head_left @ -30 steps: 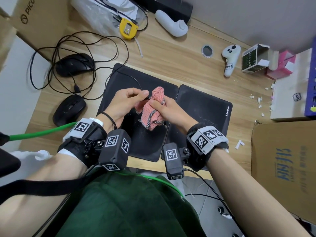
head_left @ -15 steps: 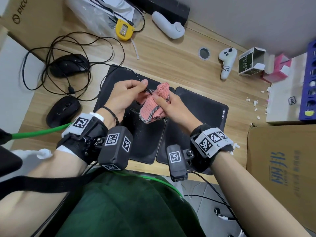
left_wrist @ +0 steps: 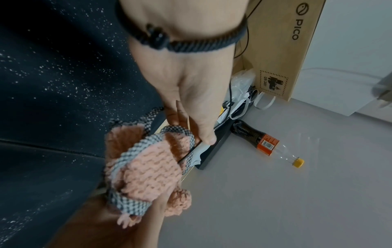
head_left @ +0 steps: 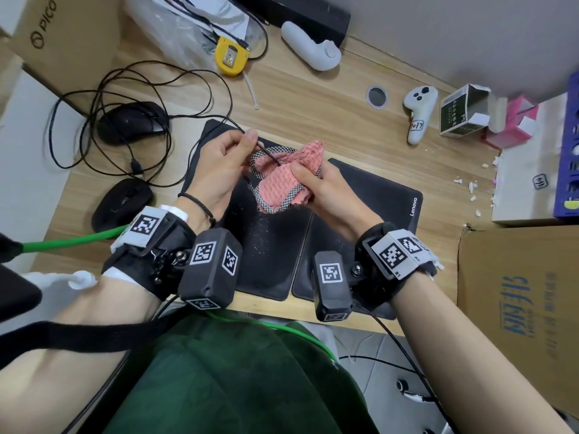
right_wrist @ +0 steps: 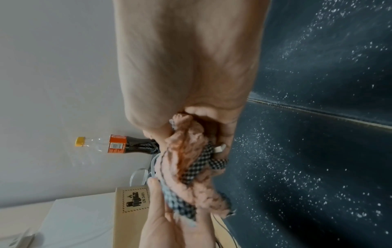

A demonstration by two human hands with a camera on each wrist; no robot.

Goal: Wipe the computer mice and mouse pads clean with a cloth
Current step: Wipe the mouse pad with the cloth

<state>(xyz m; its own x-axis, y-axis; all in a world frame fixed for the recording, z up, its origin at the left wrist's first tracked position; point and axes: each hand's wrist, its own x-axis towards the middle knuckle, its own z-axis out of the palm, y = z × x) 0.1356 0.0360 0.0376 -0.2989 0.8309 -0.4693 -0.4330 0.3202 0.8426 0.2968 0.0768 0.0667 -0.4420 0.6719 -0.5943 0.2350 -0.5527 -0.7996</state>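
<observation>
pink knitted cloth with checked edging [head_left: 283, 180] is held bunched above the left black fabric mouse pad [head_left: 266, 245], gripped by the right hand [head_left: 326, 189], its fingers curled round it. a thin black mouse cable [head_left: 268, 154] is pinched between thumb and forefinger of the left hand [head_left: 219, 170]; it runs diagonally from that pinch down into the cloth. cable's long axis thus lies between the two hands. two black computer mice [head_left: 131, 122] rest on the wooden bench [head_left: 313, 120], well apart to the left, nearer the left hand. white specks are seen on the pad.

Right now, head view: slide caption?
Left hand pinches black cable, right hand grips pink cloth.
</observation>
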